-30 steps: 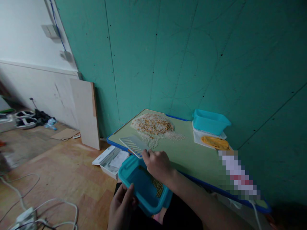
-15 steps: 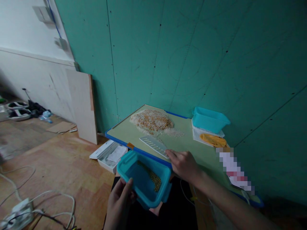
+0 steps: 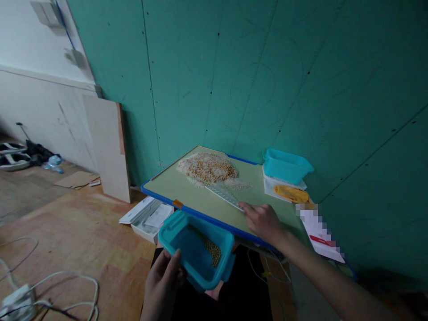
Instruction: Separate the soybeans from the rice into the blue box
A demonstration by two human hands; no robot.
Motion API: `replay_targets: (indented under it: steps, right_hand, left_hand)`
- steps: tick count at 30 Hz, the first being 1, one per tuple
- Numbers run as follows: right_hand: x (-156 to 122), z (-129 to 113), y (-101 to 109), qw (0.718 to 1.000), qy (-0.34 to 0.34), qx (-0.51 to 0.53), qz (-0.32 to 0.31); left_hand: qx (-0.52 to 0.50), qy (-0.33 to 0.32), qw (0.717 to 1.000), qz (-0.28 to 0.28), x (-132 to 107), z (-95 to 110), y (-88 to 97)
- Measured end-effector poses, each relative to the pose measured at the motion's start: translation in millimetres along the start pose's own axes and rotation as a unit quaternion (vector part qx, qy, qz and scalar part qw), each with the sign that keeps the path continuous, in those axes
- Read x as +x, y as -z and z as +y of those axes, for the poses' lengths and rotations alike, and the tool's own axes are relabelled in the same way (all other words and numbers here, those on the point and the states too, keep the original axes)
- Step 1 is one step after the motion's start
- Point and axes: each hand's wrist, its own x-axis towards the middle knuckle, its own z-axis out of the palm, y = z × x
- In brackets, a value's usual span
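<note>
My left hand (image 3: 165,272) grips the near left rim of a blue plastic tub (image 3: 190,278), held tilted over my lap just below the table edge. Round yellow beans (image 3: 211,249) lie along the tub's right side. Over the table, my right hand (image 3: 264,220) pinches the near end of a flat white slotted strip (image 3: 223,196). The strip's far end reaches the near edge of a pile of pale grains mixed with yellow beans (image 3: 209,168). Whether it touches the pile, I cannot tell.
The light-green table (image 3: 167,183) has a blue edge and stands against a green wall. At its right are another blue tub (image 3: 287,167) on a white base, an orange cloth-like item (image 3: 290,194) and a white-and-red box (image 3: 324,243). An open white box (image 3: 147,218) and cables lie on the floor.
My right hand has moved the slotted strip forward to the pile's near edge and tipped it more edge-on. My left hand still holds the tub. The view has shifted slightly.
</note>
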Motion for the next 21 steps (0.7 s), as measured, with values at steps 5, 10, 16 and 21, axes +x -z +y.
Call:
replay_targets:
  steps: [5,10,16,21]
  right_hand:
    - [3.9,17.4,-7.1,0.999,-0.048,-0.010,0.006]
    - [7.4,34.0,-13.0,0.996,-0.084,-0.014,-0.006]
    - [11.8,58.6,-19.2,0.987,-0.154,0.051,0.003]
    - [17.2,73.9,-20.3,0.969,-0.216,0.117,0.008]
  left_hand:
    - [0.011,0.001,1.000,0.003,1.3,0.1,1.4]
    - [0.004,-0.006,1.000,0.003,3.4,0.2,1.1]
    - [0.005,0.004,1.000,0.010,-0.6,3.2,-0.8]
    - [-0.003,0.002,1.000,0.002,1.1,0.5,3.4]
